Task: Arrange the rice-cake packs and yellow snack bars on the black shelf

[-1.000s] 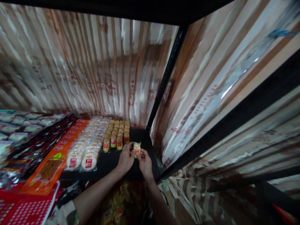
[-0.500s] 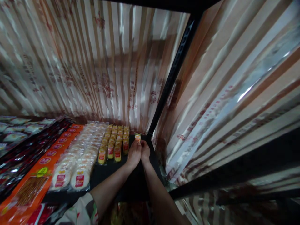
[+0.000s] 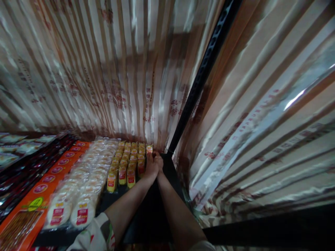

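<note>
My left hand reaches to the back of the black shelf, its fingers closed on a small yellow snack packet with a red and white label. The packet stands upright at the back, beside the rows of matching yellow packets. My right hand is pressed close against the left one, its fingers curled beside the packet. Whatever those right fingers grip, if anything, is hidden.
Left of the yellow packets lie two rows of round white wrapped cakes, orange snack bags and dark red packs. A black upright post rises at the corner. Striped plastic sheeting hangs behind and to the right.
Both hands have moved slightly left, bringing the held packet from in front of the corner to the back end beside the yellow rows. The view has also shifted a little.
</note>
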Motion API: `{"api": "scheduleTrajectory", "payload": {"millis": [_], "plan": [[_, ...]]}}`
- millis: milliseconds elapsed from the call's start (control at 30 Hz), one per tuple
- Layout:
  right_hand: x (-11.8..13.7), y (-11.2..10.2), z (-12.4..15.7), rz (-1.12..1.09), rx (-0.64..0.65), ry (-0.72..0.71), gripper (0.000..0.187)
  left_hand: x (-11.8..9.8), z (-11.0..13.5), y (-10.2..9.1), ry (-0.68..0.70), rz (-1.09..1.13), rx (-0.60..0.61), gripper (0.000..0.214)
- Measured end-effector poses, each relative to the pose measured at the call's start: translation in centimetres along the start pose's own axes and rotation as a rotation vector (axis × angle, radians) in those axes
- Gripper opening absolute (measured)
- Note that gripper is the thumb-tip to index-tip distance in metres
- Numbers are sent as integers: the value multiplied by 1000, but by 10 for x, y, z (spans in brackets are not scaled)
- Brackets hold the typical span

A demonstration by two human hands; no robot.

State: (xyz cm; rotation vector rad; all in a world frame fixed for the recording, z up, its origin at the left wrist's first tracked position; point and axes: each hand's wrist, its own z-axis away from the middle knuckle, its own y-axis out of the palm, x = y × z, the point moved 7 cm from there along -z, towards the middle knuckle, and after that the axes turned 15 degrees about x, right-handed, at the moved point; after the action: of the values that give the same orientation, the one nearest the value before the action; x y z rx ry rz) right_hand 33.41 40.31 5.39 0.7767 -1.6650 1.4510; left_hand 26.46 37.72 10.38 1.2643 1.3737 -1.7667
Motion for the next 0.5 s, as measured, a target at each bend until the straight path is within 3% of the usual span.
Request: {"api": "scheduleTrajectory", "payload": {"millis": [200, 500], "plan": [[-2, 7, -4, 2, -4, 6, 20, 3, -22, 16, -8, -1, 9, 36], [-5, 9, -1, 28, 8, -9, 19, 8, -18, 17, 11, 56, 11, 43]]}}
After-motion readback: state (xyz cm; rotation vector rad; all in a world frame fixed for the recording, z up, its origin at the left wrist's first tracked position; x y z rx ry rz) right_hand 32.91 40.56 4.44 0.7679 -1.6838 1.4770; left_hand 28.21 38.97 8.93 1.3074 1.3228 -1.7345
